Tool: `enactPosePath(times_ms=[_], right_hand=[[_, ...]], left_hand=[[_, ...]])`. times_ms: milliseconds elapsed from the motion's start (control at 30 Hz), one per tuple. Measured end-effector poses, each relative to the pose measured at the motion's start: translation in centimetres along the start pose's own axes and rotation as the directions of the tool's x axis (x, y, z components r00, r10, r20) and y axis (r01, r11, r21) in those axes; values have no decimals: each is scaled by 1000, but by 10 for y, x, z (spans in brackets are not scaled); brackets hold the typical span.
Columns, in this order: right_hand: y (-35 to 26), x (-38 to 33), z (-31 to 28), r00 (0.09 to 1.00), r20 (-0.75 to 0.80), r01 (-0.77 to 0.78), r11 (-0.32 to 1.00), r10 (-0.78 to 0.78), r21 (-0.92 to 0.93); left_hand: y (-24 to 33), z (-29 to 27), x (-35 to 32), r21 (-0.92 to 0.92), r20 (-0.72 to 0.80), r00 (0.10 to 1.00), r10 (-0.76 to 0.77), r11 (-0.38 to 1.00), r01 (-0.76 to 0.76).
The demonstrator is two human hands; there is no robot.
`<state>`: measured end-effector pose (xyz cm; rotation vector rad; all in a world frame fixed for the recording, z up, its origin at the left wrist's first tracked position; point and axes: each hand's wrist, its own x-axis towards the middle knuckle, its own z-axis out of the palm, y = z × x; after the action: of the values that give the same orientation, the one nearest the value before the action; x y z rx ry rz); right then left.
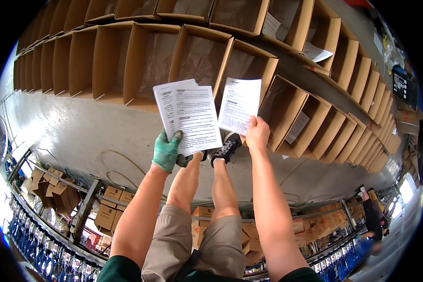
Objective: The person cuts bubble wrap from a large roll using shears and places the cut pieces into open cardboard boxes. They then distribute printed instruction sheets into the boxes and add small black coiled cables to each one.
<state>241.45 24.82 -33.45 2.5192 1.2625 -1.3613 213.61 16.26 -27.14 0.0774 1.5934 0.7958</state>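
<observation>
Left hand [167, 151], in a green glove, is clamped on a stack of printed sheets [189, 117]: thumb over the front at the lower left corner, the other fingers behind the paper. The stack fans slightly, one sheet edge sticking out at upper left. Right hand [257, 133], bare, pinches a single printed sheet [239, 105] at its bottom edge, fingers closed on it. The single sheet sits just right of the stack, nearly touching its upper right corner, held upright.

Both papers are held above the concrete floor [70, 131], in front of a long row of open cardboard boxes [148, 61] standing on the floor. The single sheet overlaps the box [249, 66] right behind it in view; whether it touches the box, cannot tell. Further right of the stack, several boxes already hold a paper sheet, e.g. one leaning inside a box [297, 127] and one lying over a box edge [316, 52].

Below the stack: person's bare legs, beige shorts, a black sneaker [226, 149] on the floor. Stacked small cartons [109, 209] lie lower left of the stack.
</observation>
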Motion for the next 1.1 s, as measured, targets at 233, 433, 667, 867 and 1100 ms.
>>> enactPosePath(times_ms=[233, 433, 667, 867, 1100], right_hand=[[-11, -30, 9, 949, -68, 309, 951, -307, 12], [-49, -99, -7, 912, 393, -68, 904, -115, 422], [-74, -92, -6, 930, 332, -61, 827, -155, 558], [-107, -26, 47, 947, 21, 319, 934, -320, -161], [-157, -44, 86, 981, -92, 159, 981, -169, -113]], left_hand=[[-3, -21, -25, -65, 31, 1000, 1, 998, 1], [8, 8, -44, -153, 143, 989, 37, 988, -15], [39, -11, -35, -204, 33, 995, 95, 975, -86], [60, -80, -4, -114, -70, 997, 33, 993, -41], [86, -125, 17, -46, -1, 997, 82, 996, -82]])
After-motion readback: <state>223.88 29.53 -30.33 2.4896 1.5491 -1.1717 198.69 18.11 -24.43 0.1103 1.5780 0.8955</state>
